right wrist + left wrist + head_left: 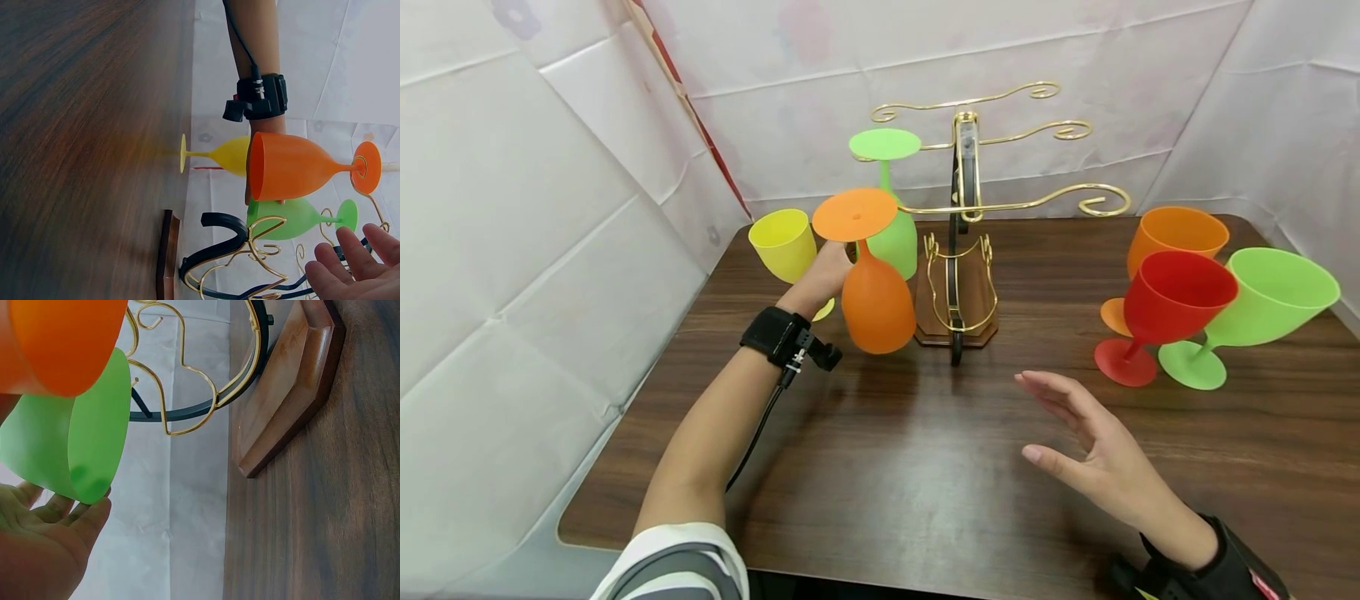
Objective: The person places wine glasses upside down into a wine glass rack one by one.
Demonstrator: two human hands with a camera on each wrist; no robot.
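An upside-down green goblet point(897, 242) hangs by its foot at the left side of a gold wire glass rack point(966, 208). My left hand point(831, 268) is at its bowl, partly hidden behind an upside-down orange goblet point(880, 308) hanging on the nearest rack arm. In the left wrist view, the fingers point(81, 519) curl against the green bowl near its rim. My right hand point(1097, 450) is held over the table's right half, fingers extended and thumb apart, holding nothing.
A yellow goblet point(784, 243) stands upright beyond my left wrist. On the right are upright red point(1180, 292), green point(1277, 292) and orange point(1176, 233) goblets. The rack's wooden base point(973, 312) sits on the brown table point(880, 467); white sheeting point(820, 92) rises behind it.
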